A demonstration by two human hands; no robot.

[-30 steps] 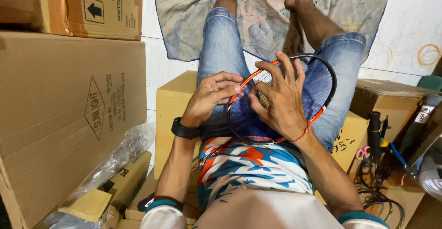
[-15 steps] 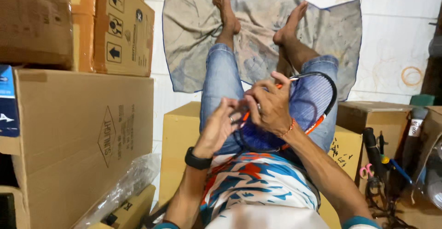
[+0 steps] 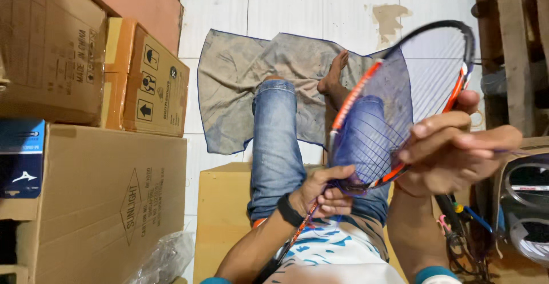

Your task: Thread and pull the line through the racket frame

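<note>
Lifting from the lap to chest height since a second ago, the racket (image 3: pixel 400 107) sits with left hand (image 3: pixel 323 192) fingers grasping its throat and right hand (image 3: pixel 457 147) fingers pinching its rim and strings.

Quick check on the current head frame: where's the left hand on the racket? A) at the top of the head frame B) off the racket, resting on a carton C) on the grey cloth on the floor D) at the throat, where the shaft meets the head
D: the left hand grips the badminton racket at its throat, just below the strung head, while the right hand holds the side of the frame.
</note>
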